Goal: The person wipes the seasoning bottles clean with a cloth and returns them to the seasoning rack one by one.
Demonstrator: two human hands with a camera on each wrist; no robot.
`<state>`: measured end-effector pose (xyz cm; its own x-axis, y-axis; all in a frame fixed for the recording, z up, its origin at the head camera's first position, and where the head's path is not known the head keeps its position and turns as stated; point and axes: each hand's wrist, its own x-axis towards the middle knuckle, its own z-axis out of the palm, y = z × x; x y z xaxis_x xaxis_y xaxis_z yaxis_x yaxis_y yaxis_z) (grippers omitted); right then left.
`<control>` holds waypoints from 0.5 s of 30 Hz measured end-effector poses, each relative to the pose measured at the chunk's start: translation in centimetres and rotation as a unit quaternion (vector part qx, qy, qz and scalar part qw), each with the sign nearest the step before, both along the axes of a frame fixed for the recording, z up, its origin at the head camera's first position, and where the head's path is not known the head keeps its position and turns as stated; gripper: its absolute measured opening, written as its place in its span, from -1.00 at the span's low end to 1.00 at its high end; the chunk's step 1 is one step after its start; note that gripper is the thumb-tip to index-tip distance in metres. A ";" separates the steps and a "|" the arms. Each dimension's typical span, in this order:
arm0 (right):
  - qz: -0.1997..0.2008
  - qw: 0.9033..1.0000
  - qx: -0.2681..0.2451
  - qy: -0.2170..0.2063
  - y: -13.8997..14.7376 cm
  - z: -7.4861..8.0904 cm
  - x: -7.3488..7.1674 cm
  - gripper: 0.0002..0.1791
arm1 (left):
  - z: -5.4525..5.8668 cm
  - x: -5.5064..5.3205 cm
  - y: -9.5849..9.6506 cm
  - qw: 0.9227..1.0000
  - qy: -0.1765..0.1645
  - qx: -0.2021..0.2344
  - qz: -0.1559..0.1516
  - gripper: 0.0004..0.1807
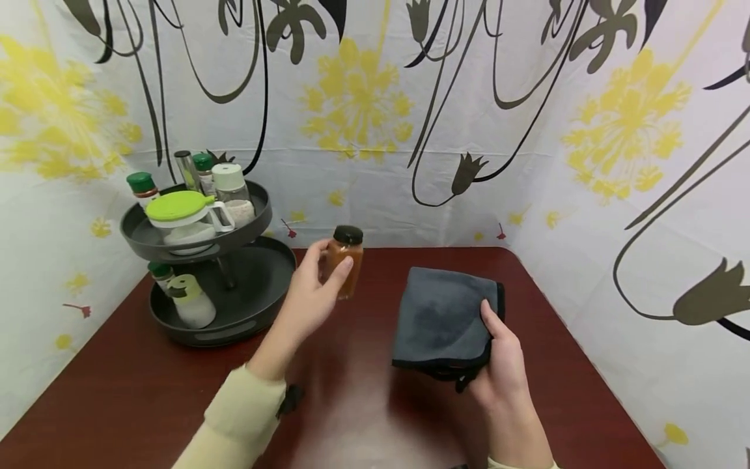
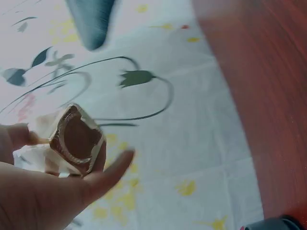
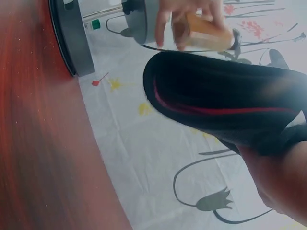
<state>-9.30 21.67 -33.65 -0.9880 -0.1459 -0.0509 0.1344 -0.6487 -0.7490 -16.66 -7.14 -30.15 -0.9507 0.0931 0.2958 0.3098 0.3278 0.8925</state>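
My left hand [image 1: 313,286] grips a spice jar [image 1: 349,264] with a black lid and orange-brown contents, held upright above the table. The left wrist view shows the squarish base of the jar [image 2: 79,139] between thumb and fingers. In my right hand [image 1: 504,361] is a folded dark grey cloth [image 1: 445,316] with black edging, the thumb lying on top and the other fingers hidden beneath. From the right wrist, the folded cloth [image 3: 216,96] fills much of the view, with the left hand and jar beyond it. Jar and cloth are apart.
A two-tier dark grey rotating rack [image 1: 225,335] stands at the left of the red-brown table [image 1: 363,404]. Its upper tier holds a green-lidded container [image 1: 184,218] and several shakers. A cream-topped bottle [image 1: 192,303] is on the lower tier. Patterned fabric [image 1: 363,176] surrounds the table.
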 end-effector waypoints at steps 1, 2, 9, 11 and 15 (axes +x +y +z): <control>-0.002 1.000 0.009 0.002 -0.1 0.1 0.1 -0.49 | -0.2 1.0 -0.1 1.000 -0.001 -0.002 -0.001 -0.35; -0.005 1.000 0.018 0.002 -0.3 0.1 0.1 -0.47 | -0.5 1.8 -0.2 1.000 -0.001 -0.003 -0.002 -0.36; -0.023 0.993 0.112 0.031 -1.9 0.6 0.4 -0.41 | -2.1 6.2 0.2 0.999 -0.023 -0.017 0.026 -0.38; -0.028 0.987 0.153 0.044 -2.6 0.9 0.6 -0.40 | -2.5 6.9 0.7 0.999 -0.019 -0.031 0.030 -0.40; -0.044 0.970 0.228 0.073 -4.3 1.5 1.1 -0.38 | -3.4 8.0 1.6 0.997 0.000 -0.068 0.023 -0.42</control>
<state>-8.16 17.33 -32.14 -0.9972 -0.0560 0.0504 -0.0349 -0.2492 -0.9678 -8.62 -5.54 -33.54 -0.9550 0.0891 0.2829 0.2914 0.4592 0.8392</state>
